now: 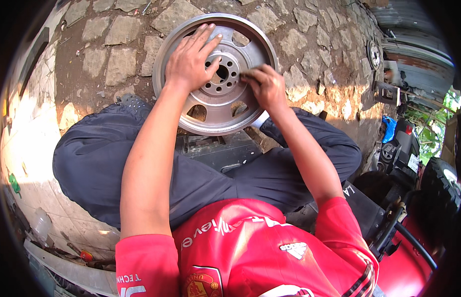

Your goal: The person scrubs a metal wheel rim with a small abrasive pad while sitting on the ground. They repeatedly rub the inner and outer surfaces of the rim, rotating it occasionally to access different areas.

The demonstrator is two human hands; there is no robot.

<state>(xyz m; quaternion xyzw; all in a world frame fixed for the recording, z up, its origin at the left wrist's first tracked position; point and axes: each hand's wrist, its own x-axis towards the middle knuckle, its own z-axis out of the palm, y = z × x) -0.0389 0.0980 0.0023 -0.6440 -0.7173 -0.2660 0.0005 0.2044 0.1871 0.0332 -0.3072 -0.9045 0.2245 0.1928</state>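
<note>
1. Left hand (pixel 192 62) lies flat, fingers spread, on the wheel rim (pixel 224 94), hiding part of it
2. Right hand (pixel 266 85) curls beside the central hole (pixel 222 73); I can't tell what it grips
3. One wheel rim overlaps the far edge of one dark box (pixel 205 156); three windows (pixel 196 113) show

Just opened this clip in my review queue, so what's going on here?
A person in a red jersey is handling a grey metal wheel rim. The left hand lies spread across its face; the right hand is bent beside the bolt holes. Whether it pinches something small is unclear.
</note>
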